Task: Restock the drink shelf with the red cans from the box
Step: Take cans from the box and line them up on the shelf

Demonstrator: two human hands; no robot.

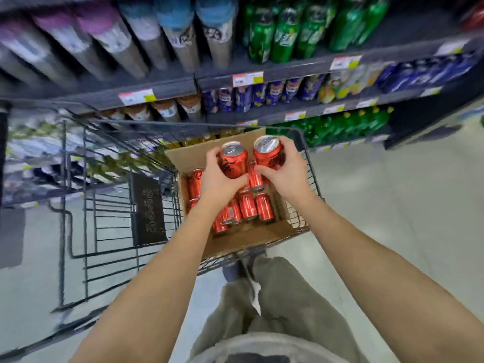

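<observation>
1. red cans fill the cardboard box (199, 155), which sits in the seat end of a wire cart (86, 205).
2. the left hand (220, 179) curls its fingers round one upright red can (234, 159), held above the box.
3. the right hand (285, 169) grips a second red can (269, 152) beside it, also upright.
4. more cans (248, 205) stand below in the box.
5. the drink shelf (288, 72) beyond holds green bottles (285, 32).

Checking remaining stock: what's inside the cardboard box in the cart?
Several red cans sit in the box. The left hand and right hand, each gripping a raised can, cover part of it, so the full count is hidden.
</observation>
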